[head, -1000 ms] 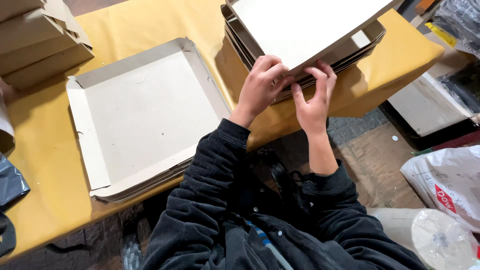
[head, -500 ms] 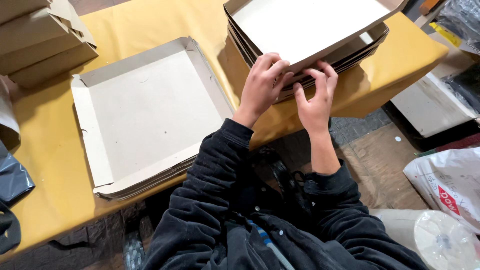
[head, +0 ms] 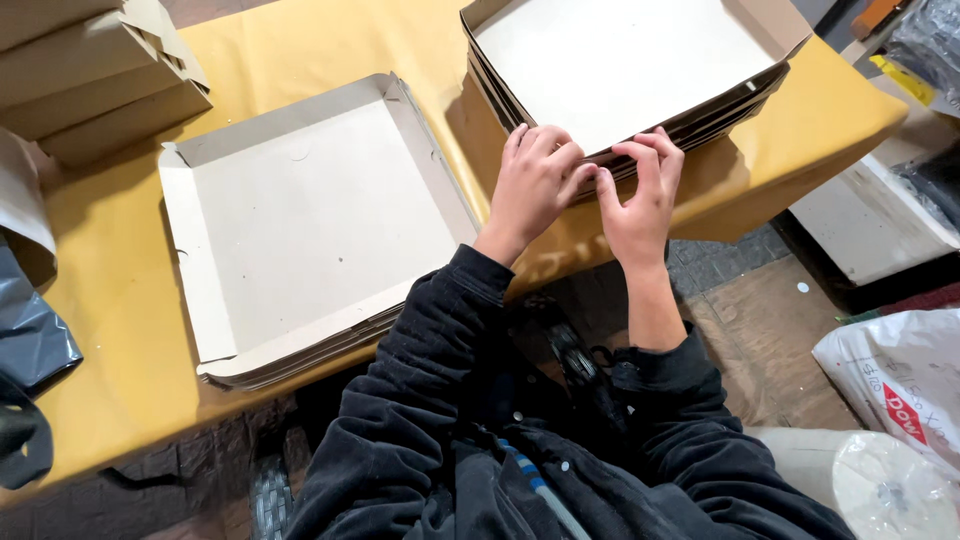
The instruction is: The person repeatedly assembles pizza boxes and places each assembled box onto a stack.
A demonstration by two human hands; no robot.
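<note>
A stack of shallow grey cardboard trays (head: 630,70) sits at the right end of the yellow-covered table (head: 330,50). My left hand (head: 535,180) and my right hand (head: 640,195) are side by side at the stack's near edge. The fingers of both pinch the front wall of the top tray. A second stack of flat grey cardboard trays (head: 310,220) lies to the left, apart from both hands.
Closed brown cardboard boxes (head: 95,75) are piled at the far left corner. A dark plastic bag (head: 30,340) lies at the left edge. On the floor to the right are a white printed sack (head: 900,385), a clear plastic bag (head: 890,490) and a white panel (head: 870,215).
Both hands stay at the near edge of the right stack; my fingers have curled a little tighter on the top tray's front wall. The view has shifted slightly.
</note>
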